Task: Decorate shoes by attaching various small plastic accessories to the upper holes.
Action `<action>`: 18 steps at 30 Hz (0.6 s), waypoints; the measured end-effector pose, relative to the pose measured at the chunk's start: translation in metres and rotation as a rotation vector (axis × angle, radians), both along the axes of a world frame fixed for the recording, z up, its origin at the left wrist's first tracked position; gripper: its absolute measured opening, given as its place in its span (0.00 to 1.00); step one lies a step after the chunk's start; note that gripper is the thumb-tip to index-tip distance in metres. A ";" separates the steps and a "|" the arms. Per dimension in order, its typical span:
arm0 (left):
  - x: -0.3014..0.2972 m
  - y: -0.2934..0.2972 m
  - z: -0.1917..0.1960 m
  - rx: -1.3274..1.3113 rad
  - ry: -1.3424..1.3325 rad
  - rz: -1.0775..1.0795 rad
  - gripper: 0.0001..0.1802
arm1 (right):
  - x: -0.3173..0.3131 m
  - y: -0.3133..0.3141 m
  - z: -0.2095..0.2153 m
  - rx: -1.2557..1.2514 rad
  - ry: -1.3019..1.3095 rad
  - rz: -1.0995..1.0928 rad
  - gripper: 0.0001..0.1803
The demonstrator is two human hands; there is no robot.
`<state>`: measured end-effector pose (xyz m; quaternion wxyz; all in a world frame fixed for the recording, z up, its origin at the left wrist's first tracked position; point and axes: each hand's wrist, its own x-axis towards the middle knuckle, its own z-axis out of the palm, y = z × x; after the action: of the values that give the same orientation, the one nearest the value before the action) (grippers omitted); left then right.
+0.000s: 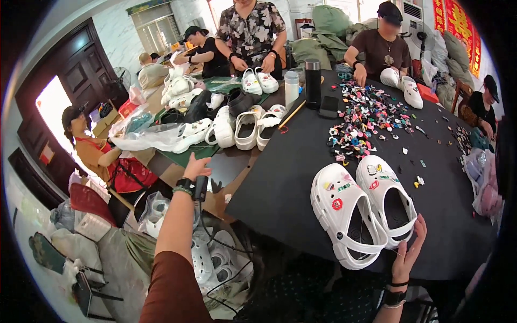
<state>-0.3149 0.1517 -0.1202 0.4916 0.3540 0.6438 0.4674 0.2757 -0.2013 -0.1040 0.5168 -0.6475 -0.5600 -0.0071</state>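
Note:
A pair of white clogs (344,212) with colourful charms on the toes lies on the black table, heels toward me. My right hand (412,247) is curved around the heel of the right-hand clog (385,188), fingers along its outer side and thumb by the strap. My left hand (197,166) reaches out over the table's left part with fingers stretched apart and nothing in them. Nearest to it are several white clogs (221,129) standing in a row. A thin thread shows across the openings of the charm-decorated pair.
A heap of colourful shoe charms (366,116) spreads over the table behind the pair. A black bottle (312,83), a white bottle (291,88), a phone (329,106) and a yellow stick (292,115) lie or stand left of it. Several people work around; bagged clogs (203,261) sit below left.

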 end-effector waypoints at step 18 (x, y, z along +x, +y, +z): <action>0.274 -0.245 0.050 0.400 0.011 -0.722 0.44 | 0.006 0.010 0.005 -0.106 0.125 0.192 0.43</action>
<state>-0.0407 -0.0931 -0.0698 0.5418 0.6483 0.3775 0.3791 0.2812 -0.1910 -0.0985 0.5139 -0.6163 -0.5860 0.1123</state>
